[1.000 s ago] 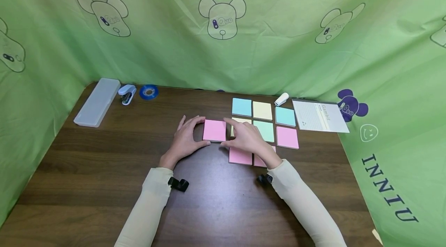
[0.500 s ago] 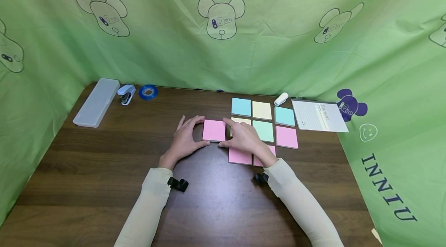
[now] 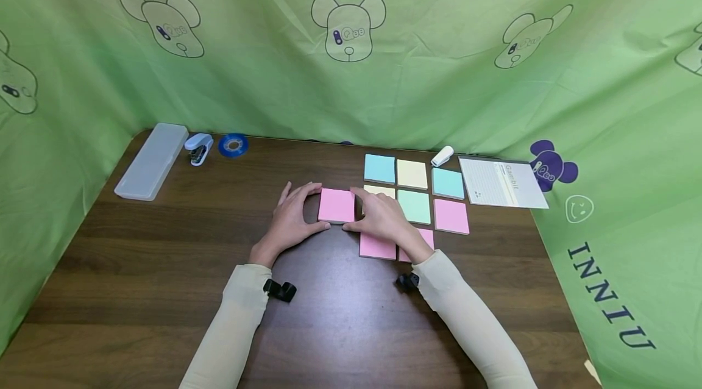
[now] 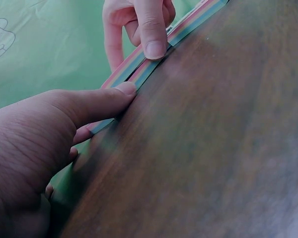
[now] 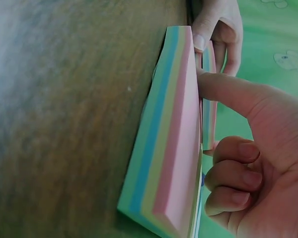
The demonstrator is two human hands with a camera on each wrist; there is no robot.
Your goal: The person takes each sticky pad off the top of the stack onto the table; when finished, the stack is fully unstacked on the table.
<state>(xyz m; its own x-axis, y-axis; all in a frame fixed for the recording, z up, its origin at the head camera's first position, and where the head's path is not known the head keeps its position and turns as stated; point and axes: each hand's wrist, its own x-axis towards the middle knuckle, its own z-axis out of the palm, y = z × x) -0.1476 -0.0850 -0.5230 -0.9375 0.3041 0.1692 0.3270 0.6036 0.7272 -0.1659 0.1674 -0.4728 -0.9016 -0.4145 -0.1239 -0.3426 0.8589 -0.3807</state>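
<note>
A pink-topped sticky note pad (image 3: 337, 205) lies on the table between both hands. My left hand (image 3: 290, 218) grips its left side, thumb at the near corner and index finger at the far one. The right hand (image 3: 384, 215) holds the right side likewise, its thumb (image 4: 154, 48) on the near edge. In the right wrist view its other fingers (image 5: 233, 181) are curled in. Under and around that hand lie more pads: a partly covered cream one (image 3: 379, 191), a green one (image 3: 414, 206) and two pink ones (image 3: 377, 247). Striped layers show along the edge of a nearby pad (image 5: 159, 144).
Behind lie blue (image 3: 379, 168), cream (image 3: 412, 174) and teal (image 3: 448, 183) pads, with a pink pad (image 3: 451, 216) at right. A white stapler-like item (image 3: 442, 156) and notepad (image 3: 501, 183) lie beyond. At left are a case (image 3: 152, 161), stapler (image 3: 198, 148) and tape roll (image 3: 233, 145).
The right thumb and wrist have shifted slightly left, bringing the thumb closer to the held pad's near corner. The left hand and the pad have barely moved.
</note>
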